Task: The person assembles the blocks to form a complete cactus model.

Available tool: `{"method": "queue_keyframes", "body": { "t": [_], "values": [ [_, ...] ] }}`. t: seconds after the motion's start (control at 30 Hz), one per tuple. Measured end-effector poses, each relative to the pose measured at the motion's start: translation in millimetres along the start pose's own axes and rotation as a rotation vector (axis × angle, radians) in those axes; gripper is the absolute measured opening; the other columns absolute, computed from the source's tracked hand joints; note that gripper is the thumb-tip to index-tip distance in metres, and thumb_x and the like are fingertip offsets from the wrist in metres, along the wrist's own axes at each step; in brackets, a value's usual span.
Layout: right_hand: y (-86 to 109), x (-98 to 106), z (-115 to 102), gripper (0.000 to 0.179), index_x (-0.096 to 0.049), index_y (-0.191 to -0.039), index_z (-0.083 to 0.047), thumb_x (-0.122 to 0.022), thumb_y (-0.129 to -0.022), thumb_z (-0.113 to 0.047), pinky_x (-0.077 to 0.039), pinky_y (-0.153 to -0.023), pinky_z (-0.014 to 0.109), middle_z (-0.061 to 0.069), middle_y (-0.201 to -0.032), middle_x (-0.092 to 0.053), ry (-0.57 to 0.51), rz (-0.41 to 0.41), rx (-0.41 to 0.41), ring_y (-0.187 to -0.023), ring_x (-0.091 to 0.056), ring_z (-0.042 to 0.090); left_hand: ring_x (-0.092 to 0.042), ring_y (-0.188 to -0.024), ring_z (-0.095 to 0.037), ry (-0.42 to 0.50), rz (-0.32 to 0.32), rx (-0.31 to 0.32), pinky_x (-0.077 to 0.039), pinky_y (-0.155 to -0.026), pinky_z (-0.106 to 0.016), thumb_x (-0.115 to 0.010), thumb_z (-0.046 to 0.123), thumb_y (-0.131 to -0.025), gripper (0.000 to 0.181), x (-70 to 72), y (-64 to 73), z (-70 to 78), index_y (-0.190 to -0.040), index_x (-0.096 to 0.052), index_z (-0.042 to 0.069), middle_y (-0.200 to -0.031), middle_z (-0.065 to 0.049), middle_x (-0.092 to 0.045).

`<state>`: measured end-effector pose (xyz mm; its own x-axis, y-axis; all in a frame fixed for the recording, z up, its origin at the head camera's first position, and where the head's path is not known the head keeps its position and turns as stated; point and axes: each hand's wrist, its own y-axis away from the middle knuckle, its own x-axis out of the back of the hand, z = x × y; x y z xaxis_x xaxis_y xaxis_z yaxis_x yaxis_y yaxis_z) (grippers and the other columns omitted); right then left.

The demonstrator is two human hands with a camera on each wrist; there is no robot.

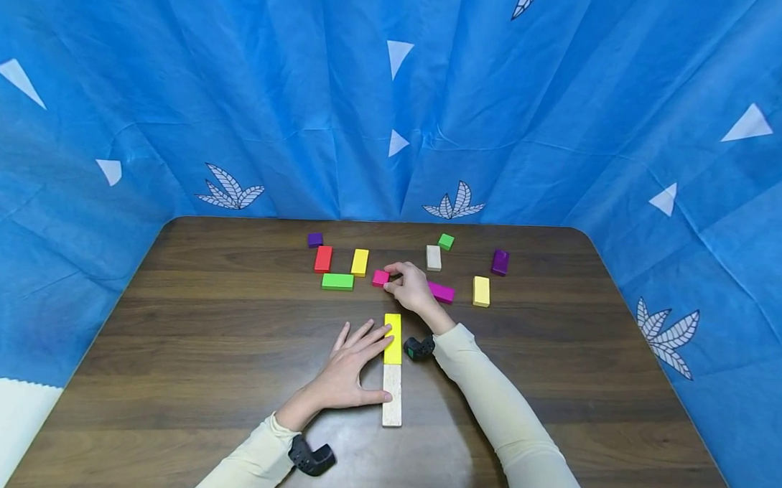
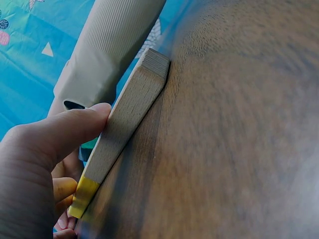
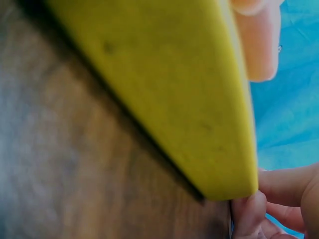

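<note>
My left hand [image 1: 346, 372] lies with fingers spread beside a row of two blocks laid end to end. Its fingertips touch the yellow block [image 1: 393, 337], while the thumb rests on the edge of the pale wooden block [image 1: 392, 398]. In the left wrist view the thumb presses the side of the wooden block [image 2: 127, 104]. Farther up the table, my right hand [image 1: 413, 288] has thumb and forefinger on either side of a small pink block [image 1: 380, 278], pinching it. The yellow block [image 3: 169, 99] fills much of the right wrist view, hiding the pink one.
Green [image 1: 338, 282], red [image 1: 323, 259], yellow [image 1: 360, 262] and purple [image 1: 315, 240] blocks lie left of the right hand. A magenta block [image 1: 442, 292] sits partly behind its wrist. White [image 1: 433, 258], small green [image 1: 446, 241], dark purple [image 1: 500, 262] and pale yellow [image 1: 481, 292] blocks lie rightward.
</note>
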<state>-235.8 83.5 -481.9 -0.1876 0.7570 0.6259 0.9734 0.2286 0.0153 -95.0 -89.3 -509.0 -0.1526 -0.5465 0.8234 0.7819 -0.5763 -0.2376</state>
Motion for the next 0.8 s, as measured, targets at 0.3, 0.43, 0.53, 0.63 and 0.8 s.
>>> {"method": "queue_keyframes", "body": {
  "t": [0.3,0.43,0.53,0.63,0.8],
  "values": [
    [0.0,0.7,5.0,0.03,-0.066,-0.119,-0.001,-0.067,-0.09,-0.006,-0.054,-0.059,0.022,0.015,-0.112,-0.061,-0.02,0.013,0.032,-0.07,-0.063,0.015,-0.028,-0.147,-0.035,0.005,-0.004,0.0,-0.009,-0.115,-0.068,-0.076,0.056,-0.071,0.091,0.2,0.1,-0.6,-0.146,-0.047,0.012,-0.156,-0.002,-0.039],
    [1.0,1.9,5.2,0.029,-0.066,-0.119,0.0,-0.067,-0.091,-0.007,-0.054,-0.06,0.022,0.015,-0.11,-0.062,-0.004,0.011,0.048,-0.072,-0.064,0.015,-0.028,-0.147,-0.035,0.008,-0.001,0.001,-0.009,-0.115,-0.067,-0.076,0.056,-0.071,0.091,1.3,0.5,-0.3,-0.146,-0.047,0.012,-0.156,-0.003,-0.039],
    [0.9,2.7,4.9,0.03,-0.066,-0.12,0.001,-0.067,-0.091,-0.007,-0.055,-0.061,0.022,0.016,-0.108,-0.062,0.0,0.007,0.058,-0.073,-0.065,0.015,-0.028,-0.147,-0.035,0.002,-0.003,0.002,-0.009,-0.115,-0.067,-0.075,0.057,-0.071,0.091,1.9,0.4,-0.4,-0.146,-0.047,0.013,-0.156,-0.002,-0.039],
    [0.6,3.9,4.6,0.03,-0.066,-0.12,0.002,-0.067,-0.091,-0.007,-0.056,-0.063,0.023,0.017,-0.107,-0.063,0.011,0.007,0.063,-0.075,-0.067,0.017,-0.028,-0.147,-0.035,-0.001,-0.007,0.003,-0.009,-0.115,-0.067,-0.075,0.057,-0.071,0.091,2.1,0.1,-0.3,-0.146,-0.047,0.013,-0.156,-0.002,-0.039],
    [2.9,8.0,5.1,0.029,-0.067,-0.119,0.001,-0.067,-0.091,-0.009,-0.055,-0.072,0.027,0.015,-0.106,-0.066,0.063,0.026,0.083,-0.083,-0.068,0.019,-0.027,-0.148,-0.034,0.01,-0.017,0.009,-0.008,-0.116,-0.067,-0.075,0.058,-0.071,0.091,2.9,0.0,0.6,-0.146,-0.047,0.013,-0.156,-0.002,-0.039]
  ]
}}
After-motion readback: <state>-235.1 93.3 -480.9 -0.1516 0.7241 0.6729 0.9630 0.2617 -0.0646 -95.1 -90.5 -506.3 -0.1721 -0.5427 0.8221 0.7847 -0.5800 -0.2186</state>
